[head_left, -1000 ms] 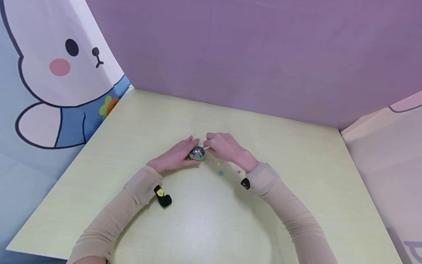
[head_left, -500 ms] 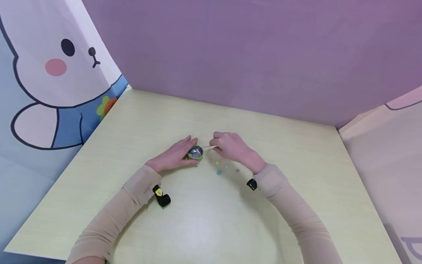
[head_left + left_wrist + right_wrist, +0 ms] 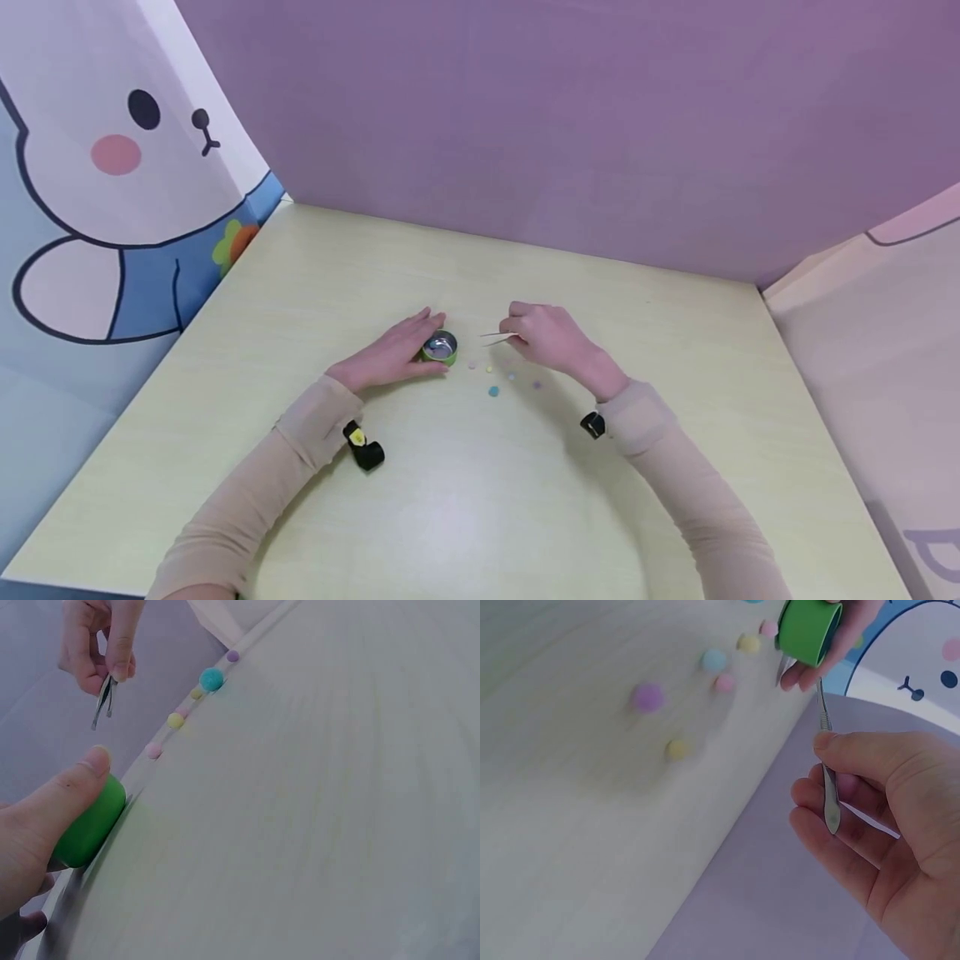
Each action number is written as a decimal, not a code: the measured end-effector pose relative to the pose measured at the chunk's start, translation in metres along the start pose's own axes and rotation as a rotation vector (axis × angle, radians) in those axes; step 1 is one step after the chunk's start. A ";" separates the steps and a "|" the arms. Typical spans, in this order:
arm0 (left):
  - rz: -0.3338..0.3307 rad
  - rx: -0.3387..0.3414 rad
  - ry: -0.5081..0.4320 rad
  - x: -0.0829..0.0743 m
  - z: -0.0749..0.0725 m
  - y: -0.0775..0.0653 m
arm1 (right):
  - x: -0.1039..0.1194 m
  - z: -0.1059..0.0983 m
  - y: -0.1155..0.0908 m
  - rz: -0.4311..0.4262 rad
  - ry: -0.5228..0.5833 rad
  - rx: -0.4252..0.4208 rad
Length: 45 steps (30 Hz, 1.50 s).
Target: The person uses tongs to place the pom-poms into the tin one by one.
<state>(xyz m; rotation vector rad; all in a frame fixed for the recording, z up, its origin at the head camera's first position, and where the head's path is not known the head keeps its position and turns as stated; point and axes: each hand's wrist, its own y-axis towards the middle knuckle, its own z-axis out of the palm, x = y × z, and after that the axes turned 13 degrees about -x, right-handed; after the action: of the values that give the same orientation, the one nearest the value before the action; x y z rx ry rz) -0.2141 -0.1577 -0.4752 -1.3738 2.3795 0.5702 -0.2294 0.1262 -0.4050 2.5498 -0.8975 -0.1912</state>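
My left hand [image 3: 390, 354] holds a small green cup [image 3: 91, 825] upright on the table, its thumb on one side and its fingers on the other. The cup's inside is shiny metal, with a bluish spot at the left in the head view. To the right of it, my right hand [image 3: 555, 337] pinches silver tweezers [image 3: 829, 787] above the table. Their two tips are spread and point toward the cup, with nothing seen between them. Small coloured balls like pom-poms lie between the hands, among them a teal ball [image 3: 493, 391], a purple ball [image 3: 648, 697] and a yellow ball [image 3: 175, 720].
The pale wooden table [image 3: 450, 500] meets a purple wall sheet [image 3: 525, 125] at the back. At the left hangs a sheet with a cartoon rabbit [image 3: 82, 192]. Black wrist straps [image 3: 365, 454] hang beside the sleeves.
My right hand has drawn the tweezers out of the cup and moved right, away from it. The left hand has stayed at the cup. The head view has shifted slightly.
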 end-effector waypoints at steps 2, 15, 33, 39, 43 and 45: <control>0.005 -0.002 0.001 0.000 0.000 0.000 | -0.003 -0.001 -0.004 0.006 0.001 -0.009; 0.019 -0.012 0.007 0.000 0.000 -0.002 | -0.021 -0.006 -0.034 0.042 -0.024 -0.014; 0.015 -0.006 0.010 0.000 -0.001 -0.001 | -0.030 -0.003 -0.063 0.119 -0.010 0.048; 0.011 -0.003 0.003 -0.001 -0.001 -0.002 | -0.031 0.001 -0.065 0.124 0.003 0.050; 0.012 -0.005 0.005 0.000 -0.001 -0.002 | -0.032 0.002 -0.066 0.121 0.003 0.052; 0.014 -0.007 0.006 0.000 -0.001 -0.002 | -0.032 0.003 -0.066 0.119 0.002 0.050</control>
<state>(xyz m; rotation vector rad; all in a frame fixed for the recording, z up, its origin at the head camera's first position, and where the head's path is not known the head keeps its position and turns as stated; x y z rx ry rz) -0.2125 -0.1595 -0.4744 -1.3649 2.3955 0.5795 -0.2178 0.1916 -0.4367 2.5318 -1.0614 -0.1315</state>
